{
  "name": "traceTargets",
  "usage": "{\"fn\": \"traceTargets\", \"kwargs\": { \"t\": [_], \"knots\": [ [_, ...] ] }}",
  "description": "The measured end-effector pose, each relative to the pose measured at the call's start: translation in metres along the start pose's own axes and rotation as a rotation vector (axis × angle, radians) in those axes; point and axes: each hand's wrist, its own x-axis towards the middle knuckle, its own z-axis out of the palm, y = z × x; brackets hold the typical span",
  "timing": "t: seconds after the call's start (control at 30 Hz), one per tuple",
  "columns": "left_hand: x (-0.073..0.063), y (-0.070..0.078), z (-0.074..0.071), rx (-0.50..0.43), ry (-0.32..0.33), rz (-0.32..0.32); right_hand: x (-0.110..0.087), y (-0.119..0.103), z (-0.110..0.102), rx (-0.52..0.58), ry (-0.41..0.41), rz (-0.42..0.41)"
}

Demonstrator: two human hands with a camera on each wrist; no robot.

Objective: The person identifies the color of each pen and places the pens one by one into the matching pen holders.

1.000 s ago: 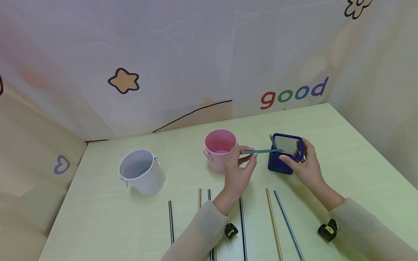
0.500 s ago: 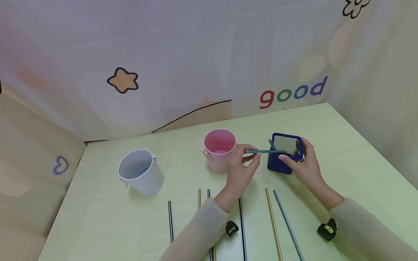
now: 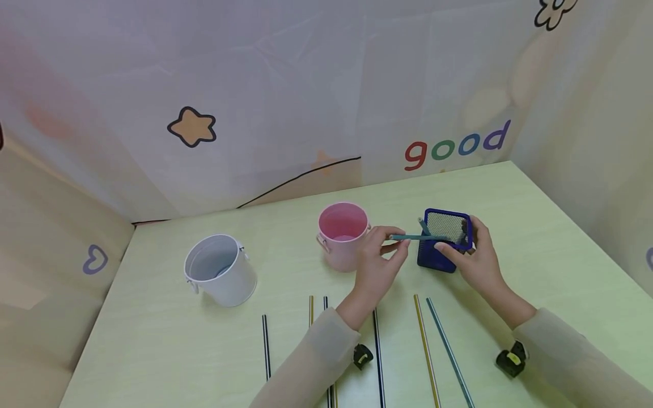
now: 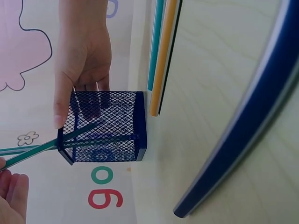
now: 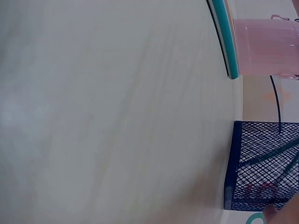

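Near the back of the table, my right hand [image 3: 482, 263] grips a dark blue mesh pen holder [image 3: 433, 258] by its right side, thumb at the rim. A teal pencil [image 3: 424, 226] leans inside the holder, sticking out past its rim. My left hand [image 3: 374, 269] pinches another teal pencil [image 3: 408, 237] near one end; it lies almost level, its far end inside the holder's mouth. Through the mesh of the pen holder [image 4: 105, 109] in the left wrist view, both pencils show crossing. Only the left fingertips [image 4: 18, 189] appear at that view's edge.
A pink bucket [image 3: 339, 258] stands just behind my left hand, and a white bucket [image 3: 229, 283] further left. Along the front lie several striped pencils, among them a yellow one [image 3: 427, 348], a teal one [image 3: 450, 351] and a black one [image 3: 379, 357].
My left hand has moved slightly right, and its teal pencil reaches further into the pen holder. The right hand and the holder have stayed nearly still.
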Motion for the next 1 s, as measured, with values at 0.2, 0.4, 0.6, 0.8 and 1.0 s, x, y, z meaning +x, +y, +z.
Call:
{"fn": "traceTargets", "kwargs": {
  "t": [0.2, 0.4, 0.6, 0.8, 1.0],
  "knots": [
    [0.0031, 0.0004, 0.0019, 0.030, -0.032, -0.004, 0.0000, -0.0007, 0.0000, -0.012, 0.002, -0.003],
    [0.0043, 0.0005, 0.0049, 0.065, -0.061, -0.014, -0.0005, -0.0014, 0.0008, -0.020, 0.002, -0.006],
    [0.0046, -0.0013, 0.0056, 0.119, -0.087, -0.020, -0.0004, -0.0012, 0.0011, -0.016, -0.002, -0.003],
    [0.0050, -0.0024, 0.0053, 0.179, -0.121, -0.024, -0.0020, -0.0020, 0.0000, -0.008, 0.002, -0.001],
    [0.0079, 0.0007, 0.0074, 0.226, -0.150, -0.014, -0.0020, -0.0034, 0.0004, 0.007, 0.005, -0.009]
  ]
}}
